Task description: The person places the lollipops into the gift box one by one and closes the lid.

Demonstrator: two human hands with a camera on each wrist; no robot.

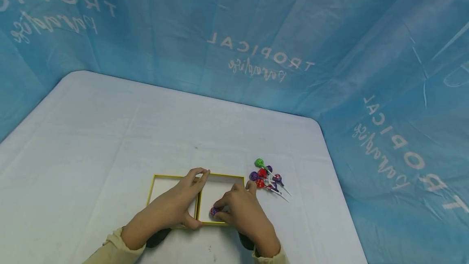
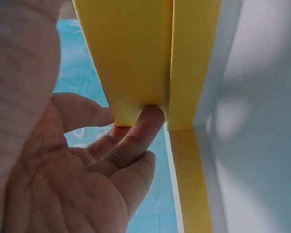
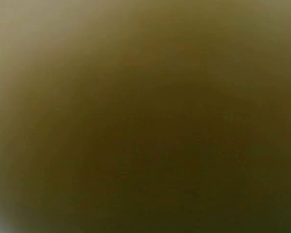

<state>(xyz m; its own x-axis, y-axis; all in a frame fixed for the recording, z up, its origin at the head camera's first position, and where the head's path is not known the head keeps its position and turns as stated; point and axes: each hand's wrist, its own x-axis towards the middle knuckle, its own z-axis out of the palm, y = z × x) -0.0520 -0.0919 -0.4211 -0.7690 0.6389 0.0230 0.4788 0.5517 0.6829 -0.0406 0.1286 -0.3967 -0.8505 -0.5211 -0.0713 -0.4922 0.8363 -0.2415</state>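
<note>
Two shallow yellow-edged box halves with white insides lie side by side in the head view, a left one (image 1: 163,183) and a right one (image 1: 223,186). My left hand (image 1: 176,201) spans their adjoining walls, thumb at the near edge and fingers at the far edge. In the left wrist view its fingers (image 2: 140,133) grip the end of a yellow box wall (image 2: 128,53). Inside the right half, near its front edge, my right hand (image 1: 239,209) pinches a purple-wrapped lollipop (image 1: 213,212); its stick is hidden. The right wrist view is a dark blur.
Several lollipops lie in a loose pile right of the box, among them a green one (image 1: 259,162) and a red one (image 1: 261,173), with white sticks pointing mostly right. A white-covered table (image 1: 110,133) carries everything. Blue printed curtains (image 1: 176,31) hang behind and at the sides.
</note>
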